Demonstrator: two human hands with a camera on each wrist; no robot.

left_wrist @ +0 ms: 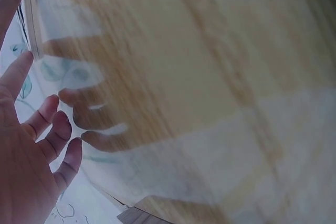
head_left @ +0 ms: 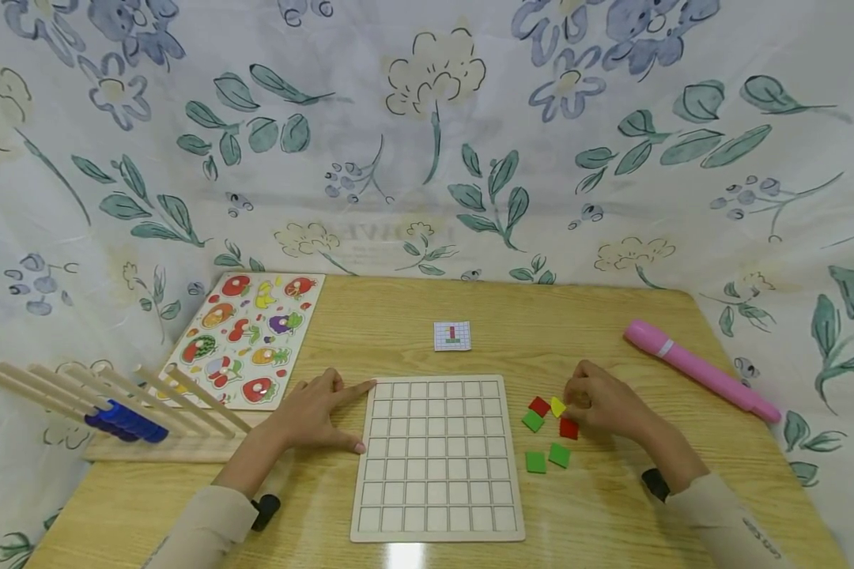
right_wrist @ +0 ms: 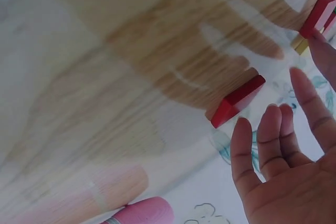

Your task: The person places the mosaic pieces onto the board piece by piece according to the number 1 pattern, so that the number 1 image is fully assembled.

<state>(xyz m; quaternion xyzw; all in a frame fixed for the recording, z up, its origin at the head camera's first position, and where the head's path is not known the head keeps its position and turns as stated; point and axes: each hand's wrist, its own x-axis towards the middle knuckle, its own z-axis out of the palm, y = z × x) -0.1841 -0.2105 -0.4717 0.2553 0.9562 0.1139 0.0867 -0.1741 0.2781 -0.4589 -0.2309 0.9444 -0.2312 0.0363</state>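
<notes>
Your left hand (head_left: 313, 415) is lying flat with fingers straight, touching the left edge of the grid board (head_left: 437, 458) at the frame's lower centre and holding nothing. Your right hand (head_left: 601, 403) is curling over the yellow tile (head_left: 557, 406), right of the board; whether it is actually pinching it, I cannot tell. Red tiles (head_left: 538, 406) and green tiles (head_left: 559, 455) are lying just beside it. A pattern card (head_left: 451, 335) is sitting above the board, a pink marker (head_left: 700, 370) at right, a fruit puzzle (head_left: 245, 338) and a peg rack (head_left: 114, 403) at left.
</notes>
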